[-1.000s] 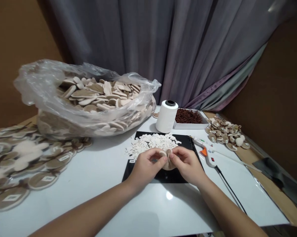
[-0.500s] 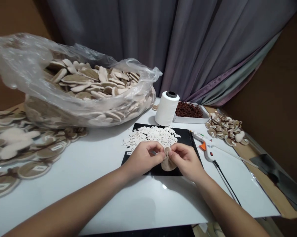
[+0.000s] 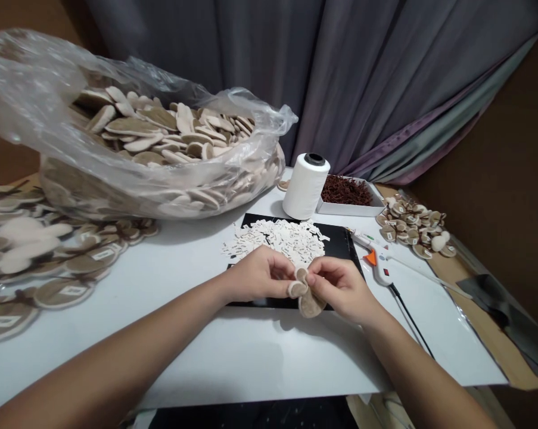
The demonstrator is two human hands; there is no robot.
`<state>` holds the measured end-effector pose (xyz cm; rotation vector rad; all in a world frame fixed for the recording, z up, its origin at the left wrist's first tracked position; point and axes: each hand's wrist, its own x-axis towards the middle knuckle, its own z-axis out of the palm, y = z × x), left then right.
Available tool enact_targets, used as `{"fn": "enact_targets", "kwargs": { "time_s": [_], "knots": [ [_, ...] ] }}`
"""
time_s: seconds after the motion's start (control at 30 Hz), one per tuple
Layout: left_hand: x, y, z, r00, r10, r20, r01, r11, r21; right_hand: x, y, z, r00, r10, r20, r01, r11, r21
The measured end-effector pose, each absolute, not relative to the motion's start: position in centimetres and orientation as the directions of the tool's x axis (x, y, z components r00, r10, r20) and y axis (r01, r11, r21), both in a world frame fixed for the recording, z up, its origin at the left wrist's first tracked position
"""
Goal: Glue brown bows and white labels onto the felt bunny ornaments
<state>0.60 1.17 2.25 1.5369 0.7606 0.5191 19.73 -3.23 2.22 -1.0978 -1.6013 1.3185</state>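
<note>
Between my hands, above the front of a black mat (image 3: 340, 235), is a small brown fabric piece (image 3: 312, 303) with pale edges, two small rounded lobes and a larger round one. My left hand (image 3: 260, 275) pinches it at the left, by a small lobe. From the right, the thumb and fingers of my right hand (image 3: 340, 286) close on it near the upper lobe. Whether a thread or tie is in my fingers is too small to tell. A heap of small white printed labels (image 3: 282, 238) lies on the mat just behind my hands.
A large plastic bag (image 3: 170, 199) of similar pieces stands at the back left. Finished-looking labelled pieces (image 3: 67, 292) are piled left, more (image 3: 414, 223) at right. A white thread cone (image 3: 307, 187), a box of brown twiggy bits (image 3: 347, 192) and a glue gun (image 3: 378, 262) stand near the mat.
The fabric piece has been turned and tilted, so a second small lobe now shows at its left. Both hands still grip it. The view has shifted slightly.
</note>
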Motion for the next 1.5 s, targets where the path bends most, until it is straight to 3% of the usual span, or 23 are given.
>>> {"fn": "enact_targets", "kwargs": {
  "time_s": [0.13, 0.37, 0.73, 0.97, 1.13, 1.3, 1.5],
  "knots": [
    [0.6, 1.2, 1.8, 0.693, 0.715, -0.087, 0.155, -0.030, 0.987, 20.1, -3.3, 2.8, -0.320, 0.938, 0.133, 0.292, 0.232, -0.928],
    [0.6, 1.5, 2.6, 0.732, 0.674, -0.103, 0.144, -0.005, 0.990, 20.1, -3.3, 2.9, -0.328, 0.930, 0.167, 0.412, 0.300, -0.860],
    [1.9, 0.2, 2.0, 0.540, 0.840, -0.046, 0.182, -0.064, 0.981, 19.6, -3.2, 2.5, -0.320, 0.928, 0.193, 0.443, 0.326, -0.835],
    [2.0, -0.3, 1.8, 0.481, 0.877, -0.006, 0.031, -0.011, 0.999, 18.9, -3.1, 1.3, -0.250, 0.965, 0.083, 0.114, 0.115, -0.987],
    [2.2, -0.6, 1.8, 0.433, 0.901, -0.029, 0.124, -0.027, 0.992, 19.5, -2.9, 1.6, -0.297, 0.954, 0.031, 0.082, 0.058, -0.995],
    [2.3, -0.8, 1.8, 0.432, 0.899, -0.066, 0.207, -0.028, 0.978, 19.6, -3.0, 1.8, -0.347, 0.938, 0.012, 0.166, 0.073, -0.983],
    [2.1, -0.7, 1.5, 0.483, 0.875, -0.038, 0.186, -0.060, 0.981, 19.0, -2.6, 0.6, -0.412, 0.909, -0.057, -0.190, -0.147, -0.971]
  ]
}}
